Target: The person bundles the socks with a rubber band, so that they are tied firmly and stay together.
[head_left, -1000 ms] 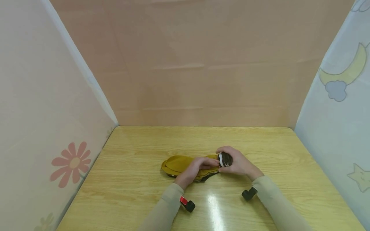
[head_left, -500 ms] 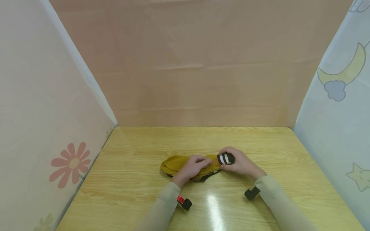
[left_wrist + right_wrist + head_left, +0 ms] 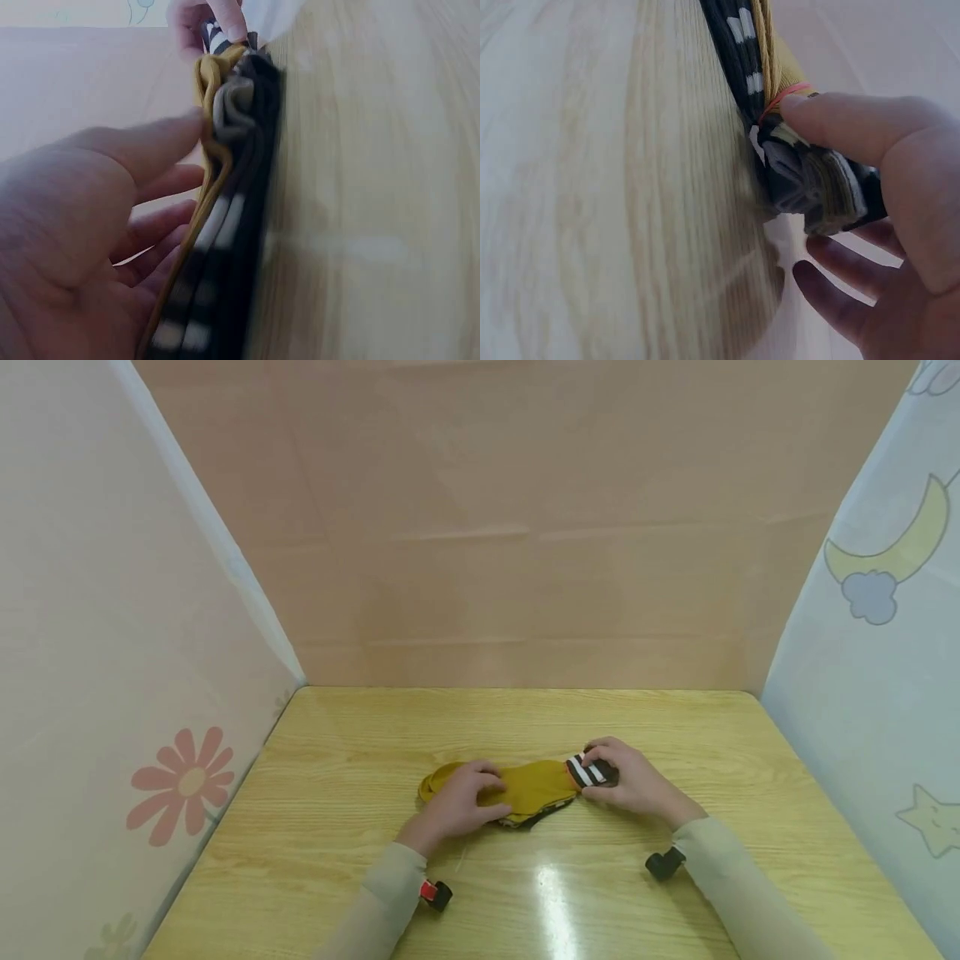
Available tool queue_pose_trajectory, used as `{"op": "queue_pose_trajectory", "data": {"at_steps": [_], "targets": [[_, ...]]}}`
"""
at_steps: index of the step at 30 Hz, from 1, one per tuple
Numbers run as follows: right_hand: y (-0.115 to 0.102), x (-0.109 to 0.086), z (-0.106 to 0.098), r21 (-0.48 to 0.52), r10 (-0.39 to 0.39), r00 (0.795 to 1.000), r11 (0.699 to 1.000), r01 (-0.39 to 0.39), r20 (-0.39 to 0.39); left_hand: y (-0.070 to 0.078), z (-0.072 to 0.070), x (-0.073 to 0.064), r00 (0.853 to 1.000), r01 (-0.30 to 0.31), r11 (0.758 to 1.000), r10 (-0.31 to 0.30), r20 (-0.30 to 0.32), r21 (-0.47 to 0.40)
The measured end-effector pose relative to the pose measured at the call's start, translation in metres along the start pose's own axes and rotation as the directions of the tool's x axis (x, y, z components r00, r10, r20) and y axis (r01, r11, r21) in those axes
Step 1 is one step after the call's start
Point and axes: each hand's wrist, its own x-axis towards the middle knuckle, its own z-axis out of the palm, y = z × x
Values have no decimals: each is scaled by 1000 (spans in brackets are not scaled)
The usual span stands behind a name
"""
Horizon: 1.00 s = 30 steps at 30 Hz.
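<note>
A stacked bundle of socks [image 3: 536, 783] lies across the tabletop, mustard yellow on top and dark striped ones underneath. Near its right end a thin red band [image 3: 778, 101] cinches it, and the black-and-white cuff end [image 3: 585, 771] flares beyond. My right hand [image 3: 643, 787] holds this end, thumb on the near side close to the band, fingers on the far side. Over the left part of the bundle rests my left hand [image 3: 459, 802], thumb and fingers apart and relaxed. In the left wrist view its thumb touches the yellow edge of the socks.
The bundle sits on a wood-grain table [image 3: 337, 735] with a pinkish backdrop [image 3: 525, 527] behind it. White printed curtains [image 3: 870, 693] line both sides. A small black camera [image 3: 665, 863] is strapped to each wrist.
My left hand has slid left along the socks, away from the cuff end, and its fingers have spread. My right hand has shifted slightly right, so more of the striped cuff shows.
</note>
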Motion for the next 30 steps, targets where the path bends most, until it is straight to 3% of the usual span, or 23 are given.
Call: {"op": "queue_pose_trajectory", "data": {"at_steps": [6, 13, 22, 30], "targets": [[-1, 2, -1, -74, -42, 999, 996, 40, -23, -14, -15, -15, 998, -67, 991, 69, -11, 115], [-7, 9, -1, -101, -5, 1000, 995, 2, -26, -28, -28, -20, 1000, -2, 988, 2, 1, 153], [1, 32, 3, -60, 44, 999, 997, -45, -18, -44, -40, -6, 997, 79, 989, -82, 15, 126], [7, 50, 1, 3, 114, 993, 994, -114, -4, -55, -45, 5, 996, 85, 993, -85, -2, 85]]}}
